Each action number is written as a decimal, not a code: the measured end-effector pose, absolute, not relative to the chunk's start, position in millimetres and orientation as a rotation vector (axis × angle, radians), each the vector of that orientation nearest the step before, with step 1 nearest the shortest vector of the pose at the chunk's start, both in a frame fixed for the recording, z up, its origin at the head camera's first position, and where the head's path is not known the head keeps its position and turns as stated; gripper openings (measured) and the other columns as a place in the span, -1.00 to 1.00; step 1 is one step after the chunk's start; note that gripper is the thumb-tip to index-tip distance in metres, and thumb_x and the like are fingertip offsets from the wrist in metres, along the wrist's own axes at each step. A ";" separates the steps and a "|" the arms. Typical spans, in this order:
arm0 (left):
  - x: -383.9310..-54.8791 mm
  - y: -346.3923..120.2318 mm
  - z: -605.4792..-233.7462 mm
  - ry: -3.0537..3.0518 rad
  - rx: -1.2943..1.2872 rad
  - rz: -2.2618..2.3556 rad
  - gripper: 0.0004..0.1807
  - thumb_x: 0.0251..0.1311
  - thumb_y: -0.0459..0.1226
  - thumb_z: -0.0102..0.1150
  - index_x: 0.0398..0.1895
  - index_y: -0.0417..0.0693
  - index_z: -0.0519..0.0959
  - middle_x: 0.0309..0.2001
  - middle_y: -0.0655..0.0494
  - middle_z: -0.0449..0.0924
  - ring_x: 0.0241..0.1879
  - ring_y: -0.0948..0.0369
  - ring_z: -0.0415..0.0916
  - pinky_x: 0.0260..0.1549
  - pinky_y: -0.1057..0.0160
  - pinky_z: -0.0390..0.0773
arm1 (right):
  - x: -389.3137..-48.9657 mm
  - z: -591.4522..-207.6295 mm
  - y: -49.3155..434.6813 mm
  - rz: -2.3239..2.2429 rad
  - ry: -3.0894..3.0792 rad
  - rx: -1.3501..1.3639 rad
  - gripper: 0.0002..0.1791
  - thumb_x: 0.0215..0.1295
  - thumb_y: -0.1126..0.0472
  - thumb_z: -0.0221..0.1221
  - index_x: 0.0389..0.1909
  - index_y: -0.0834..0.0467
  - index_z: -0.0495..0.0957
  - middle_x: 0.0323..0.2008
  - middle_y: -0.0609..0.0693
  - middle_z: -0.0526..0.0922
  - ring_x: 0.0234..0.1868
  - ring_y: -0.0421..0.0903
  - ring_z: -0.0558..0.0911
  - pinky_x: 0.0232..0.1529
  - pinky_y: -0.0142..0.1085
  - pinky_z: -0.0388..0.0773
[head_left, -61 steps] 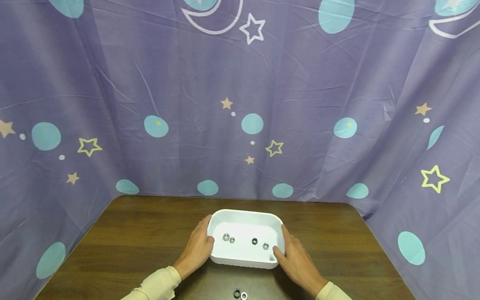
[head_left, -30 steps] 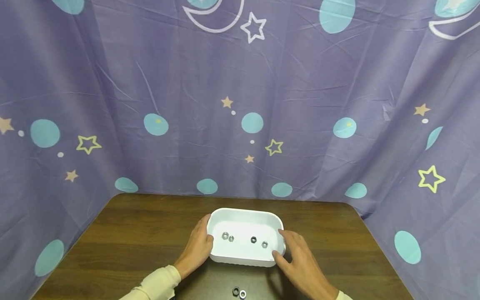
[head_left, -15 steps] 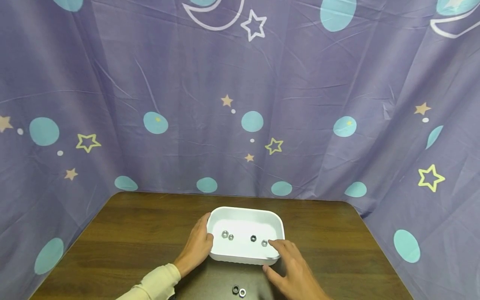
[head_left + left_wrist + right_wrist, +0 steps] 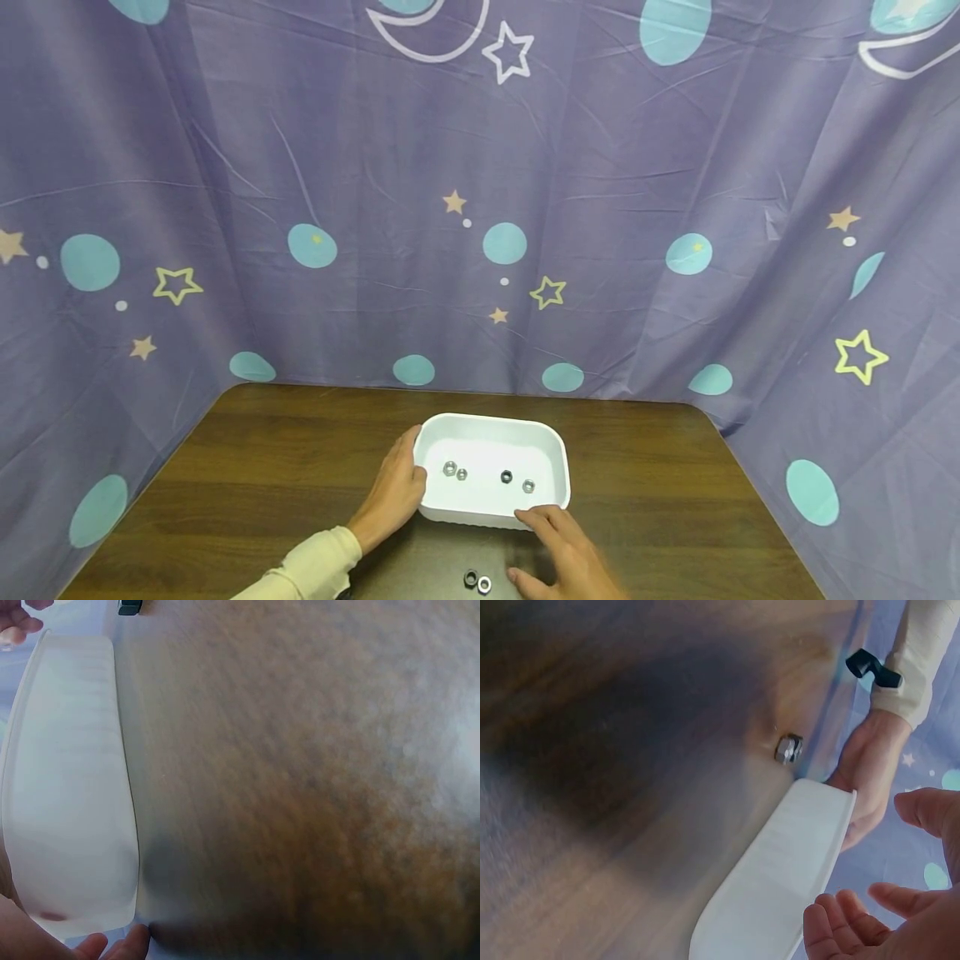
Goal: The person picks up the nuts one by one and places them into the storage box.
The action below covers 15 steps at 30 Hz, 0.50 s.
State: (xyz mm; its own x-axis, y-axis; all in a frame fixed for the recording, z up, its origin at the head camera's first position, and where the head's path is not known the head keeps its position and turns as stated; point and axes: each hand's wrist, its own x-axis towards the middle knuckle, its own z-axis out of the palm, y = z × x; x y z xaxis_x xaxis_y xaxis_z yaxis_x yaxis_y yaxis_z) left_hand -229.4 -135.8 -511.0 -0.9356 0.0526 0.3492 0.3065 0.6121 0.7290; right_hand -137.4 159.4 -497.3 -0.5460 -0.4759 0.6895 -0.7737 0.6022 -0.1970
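A white plastic tray [image 4: 480,500] sits on the brown table. Its left end is gripped by my left hand [image 4: 393,487], thumb at the rim; the left wrist view has these fingers [image 4: 127,946] at the tray's near corner. Inside lie a larger silver nut [image 4: 450,468], a smaller one [image 4: 462,474], a black nut [image 4: 507,477] and another silver nut [image 4: 528,486]. Before the tray, a black nut [image 4: 471,578] and a silver nut [image 4: 484,585] lie side by side. My right hand [image 4: 562,554] hovers by the tray's front right corner, thumb and fingers spread, holding nothing.
The wood-grain table [image 4: 300,450] extends to both sides of the tray. A purple curtain [image 4: 405,292] with moons, stars and dots surrounds its back and sides. A black strap piece [image 4: 874,669] is on the left sleeve [image 4: 922,645] in the right wrist view.
My right hand has let go of the tray's right end and moved toward me and left, near the two loose nuts. The left hand keeps its grip; the tray stays put.
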 end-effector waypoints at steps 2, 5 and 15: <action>-229.5 -136.0 -511.5 -2.546 -0.293 -1.238 -0.30 0.21 -0.64 -0.01 0.50 -0.58 0.31 0.40 -0.52 0.46 0.43 -0.36 0.45 0.46 -0.32 0.40 | -138.2 -500.2 158.0 0.647 -2.236 1.015 -0.21 -0.09 0.05 0.74 0.21 0.21 0.70 0.05 -0.06 0.65 0.00 -0.17 0.64 0.03 -0.43 0.59; -229.3 -136.2 -511.3 -2.547 -0.289 -1.246 -0.30 0.22 -0.64 -0.02 0.51 -0.58 0.30 0.41 -0.52 0.45 0.44 -0.35 0.44 0.47 -0.32 0.40 | -138.0 -503.2 155.5 0.655 -2.257 1.046 -0.28 -0.04 0.03 0.73 0.16 0.20 0.74 0.03 -0.06 0.64 0.00 -0.17 0.63 -0.02 -0.39 0.62; -228.2 -136.8 -509.8 -2.560 -0.277 -1.257 -0.29 0.22 -0.63 0.00 0.52 -0.57 0.30 0.43 -0.52 0.44 0.45 -0.36 0.42 0.48 -0.33 0.37 | -138.5 -513.8 149.4 0.721 -2.403 1.141 -0.55 0.20 -0.07 0.62 0.00 0.10 0.84 -0.08 -0.17 0.53 -0.08 -0.30 0.46 -0.20 -0.51 0.47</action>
State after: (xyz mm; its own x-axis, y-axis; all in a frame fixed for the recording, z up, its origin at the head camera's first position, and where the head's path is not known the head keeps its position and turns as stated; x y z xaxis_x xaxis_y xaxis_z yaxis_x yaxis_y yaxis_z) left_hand -228.2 -136.8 -509.8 -0.9438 0.0495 0.3268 0.2889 0.6040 0.7428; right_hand -138.5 149.4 -513.8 -0.5962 -0.5972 0.5366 -0.7939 0.5379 -0.2835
